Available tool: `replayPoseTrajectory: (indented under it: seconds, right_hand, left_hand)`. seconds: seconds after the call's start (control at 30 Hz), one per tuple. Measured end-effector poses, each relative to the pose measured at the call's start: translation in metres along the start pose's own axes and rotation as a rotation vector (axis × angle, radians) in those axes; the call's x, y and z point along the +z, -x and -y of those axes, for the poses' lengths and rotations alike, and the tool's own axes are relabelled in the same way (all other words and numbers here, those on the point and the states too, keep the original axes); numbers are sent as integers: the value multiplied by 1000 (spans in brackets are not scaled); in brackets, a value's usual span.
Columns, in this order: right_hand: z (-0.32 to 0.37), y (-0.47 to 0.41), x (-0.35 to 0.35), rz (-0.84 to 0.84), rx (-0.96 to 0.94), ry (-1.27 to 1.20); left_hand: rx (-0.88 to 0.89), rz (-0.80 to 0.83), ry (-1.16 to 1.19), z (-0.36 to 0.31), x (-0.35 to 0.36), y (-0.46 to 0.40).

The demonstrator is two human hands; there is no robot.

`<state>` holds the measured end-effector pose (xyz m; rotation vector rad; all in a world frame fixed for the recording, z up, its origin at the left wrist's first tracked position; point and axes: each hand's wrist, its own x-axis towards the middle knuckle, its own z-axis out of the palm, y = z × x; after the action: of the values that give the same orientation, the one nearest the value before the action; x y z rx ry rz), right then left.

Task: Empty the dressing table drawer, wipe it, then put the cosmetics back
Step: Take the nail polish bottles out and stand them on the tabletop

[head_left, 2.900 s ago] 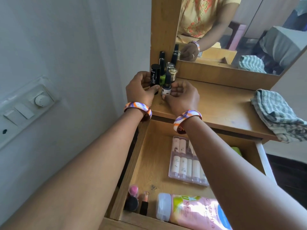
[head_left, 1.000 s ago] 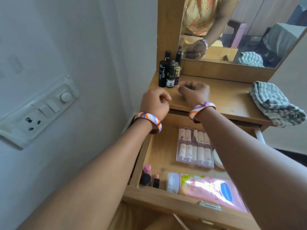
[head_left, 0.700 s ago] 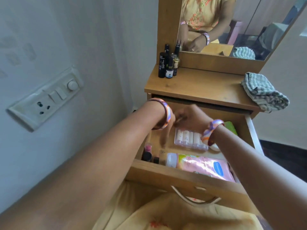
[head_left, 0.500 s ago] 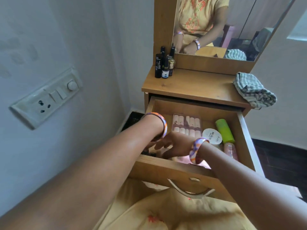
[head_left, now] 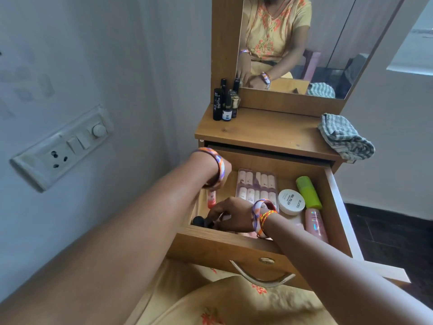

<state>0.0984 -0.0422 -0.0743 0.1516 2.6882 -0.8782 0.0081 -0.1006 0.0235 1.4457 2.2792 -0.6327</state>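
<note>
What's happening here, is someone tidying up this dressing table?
A person is emptying the open drawer. The right hand reaches into its front left corner around small dark items; the left hand dips in beside a pink tube. Several little bottles already stand on the tabletop, and a checked cloth waits there. A nail set, white jar and green bottle remain inside.
</note>
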Motion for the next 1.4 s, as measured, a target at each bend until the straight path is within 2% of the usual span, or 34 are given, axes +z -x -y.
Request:
replayPoseTrajectory:
  seconds: [0.17,0.4,0.47,0.6,0.87,1.2,1.4]
  right_hand:
    - [-8,1,-18,-300,-43,-231]
    - [-9,-9,-79,-637,-12,-740]
    - [-9,-17,-98,-725,10,-770]
    - [-15,-43,-123,-868,106,-626]
    - [-25,-87,-139,-892,213,-391]
    - [-31,-95,-134,-888,218,-357]
    - [-30,-93,-134,-882,233,-367]
  left_hand:
    - [12,-149,406,34,-32,-15]
    - [-102,-598,622,71,-52,-31]
    - [-134,-696,645,78,-57,-36]
    - [-187,-810,592,84,-62,-52]
    - [-163,-835,541,87,-64,-81]
    - [-80,-1012,915,82,-38,-106]
    - [-60,-1088,968,76,-32,-104]
